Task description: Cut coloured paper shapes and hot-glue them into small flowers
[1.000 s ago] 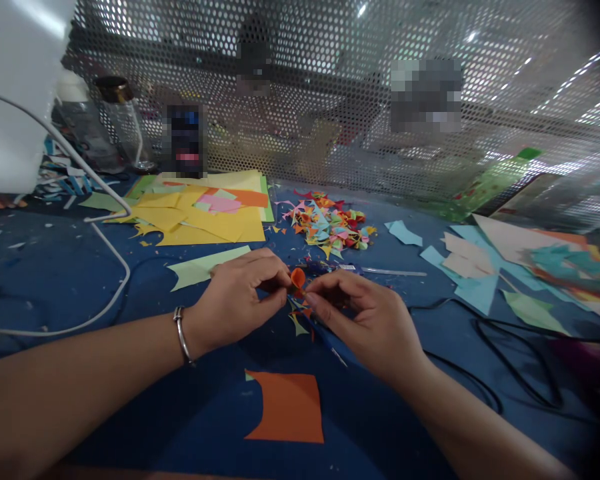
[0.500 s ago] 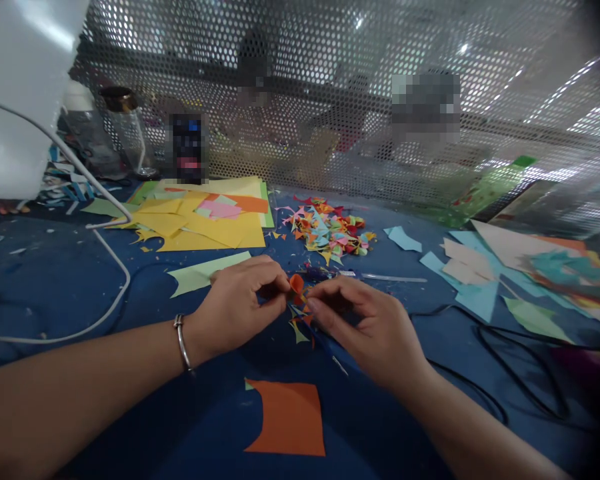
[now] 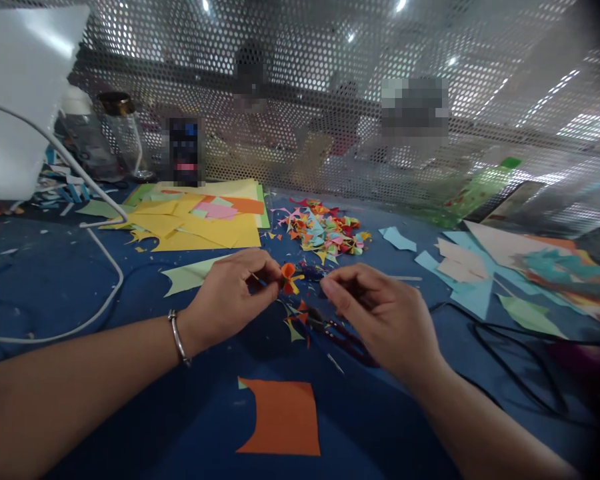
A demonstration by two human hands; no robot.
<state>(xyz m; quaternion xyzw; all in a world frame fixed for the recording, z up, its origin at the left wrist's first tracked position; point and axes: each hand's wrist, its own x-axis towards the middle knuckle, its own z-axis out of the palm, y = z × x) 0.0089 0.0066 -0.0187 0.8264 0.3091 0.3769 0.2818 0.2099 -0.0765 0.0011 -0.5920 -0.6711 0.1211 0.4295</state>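
Note:
Thumb and fingertips of my left hand point(image 3: 240, 287) pinch a small curled orange and yellow paper piece point(image 3: 289, 272), flower-like in shape. My right hand point(image 3: 380, 320) is a little to its right, apart from the paper, thumb and forefinger pressed together; what they hold, if anything, is too small to tell. Below my right hand lie dark-handled scissors point(image 3: 347, 340), partly covered by it. Paper scraps point(image 3: 295, 327) are scattered between the hands. Nearer me lies an orange paper sheet point(image 3: 285, 420) with a curved cut edge, and a pale green sheet point(image 3: 185, 277) is partly behind my left hand.
A heap of small colourful paper pieces point(image 3: 327, 230) lies farther back. Yellow sheets point(image 3: 220, 233) are stacked at left, blue and pink sheets point(image 3: 470, 267) at right. A white cable point(image 3: 115, 293) and a black cable point(image 3: 510, 380) cross the table. A perforated metal screen point(image 3: 305, 80) stands behind.
My right hand has moved away from the orange paper piece, to the right, showing more of the scissors. The piece stays in my left hand, its yellow part now visible. The view has shifted slightly.

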